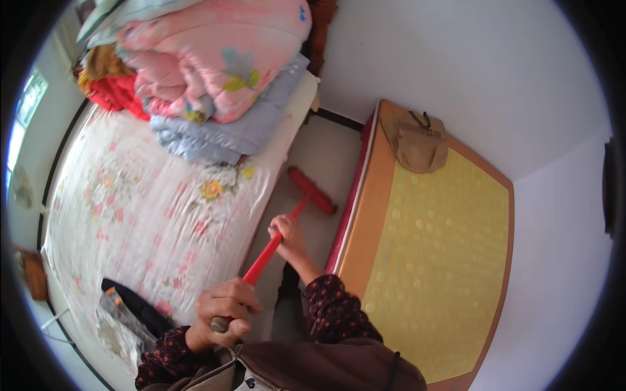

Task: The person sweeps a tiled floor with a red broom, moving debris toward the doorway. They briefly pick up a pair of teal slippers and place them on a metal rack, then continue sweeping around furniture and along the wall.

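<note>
A broom (262, 259) with a red handle slants away from me, its red bristle head (313, 191) down at the grey floor between a bed and a mattress. Around the top end of the handle, my left hand (227, 306) is closed, and the handle's butt pokes out of the fist. Farther down the handle my right hand (289, 238) grips it with wrapped fingers. The broom head lies in the narrow gap, its right end close to the mattress side.
To the left is a bed (140, 195) with a floral sheet, bearing a pink quilt (222, 45), a blue-grey quilt (222, 133) and clothes (124, 319). On the right, a yellow-topped mattress (437, 260) carries a tan bag (420, 144). A white wall (469, 65) stands behind.
</note>
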`<action>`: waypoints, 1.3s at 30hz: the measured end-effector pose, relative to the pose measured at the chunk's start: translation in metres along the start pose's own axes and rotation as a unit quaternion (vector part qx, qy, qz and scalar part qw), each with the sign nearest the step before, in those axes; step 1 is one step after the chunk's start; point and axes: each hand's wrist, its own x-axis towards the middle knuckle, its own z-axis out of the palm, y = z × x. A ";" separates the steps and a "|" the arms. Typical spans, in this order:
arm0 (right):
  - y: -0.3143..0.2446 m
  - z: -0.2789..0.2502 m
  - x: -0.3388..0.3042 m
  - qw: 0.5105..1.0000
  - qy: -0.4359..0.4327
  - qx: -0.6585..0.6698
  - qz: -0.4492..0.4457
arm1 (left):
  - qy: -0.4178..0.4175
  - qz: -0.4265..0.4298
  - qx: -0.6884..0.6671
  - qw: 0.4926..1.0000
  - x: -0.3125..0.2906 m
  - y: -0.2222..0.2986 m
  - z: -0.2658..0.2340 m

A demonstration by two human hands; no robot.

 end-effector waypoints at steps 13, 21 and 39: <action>0.319 -0.029 0.206 0.982 0.097 -0.147 0.063 | 0.030 -0.036 0.078 0.996 0.200 -0.340 0.061; 0.167 0.003 0.130 0.987 0.139 0.015 0.074 | -0.031 -0.009 0.111 0.993 0.184 -0.211 0.003; 0.025 0.076 -0.036 0.992 0.054 -0.007 0.118 | 0.003 -0.068 0.045 0.997 -0.031 -0.083 -0.024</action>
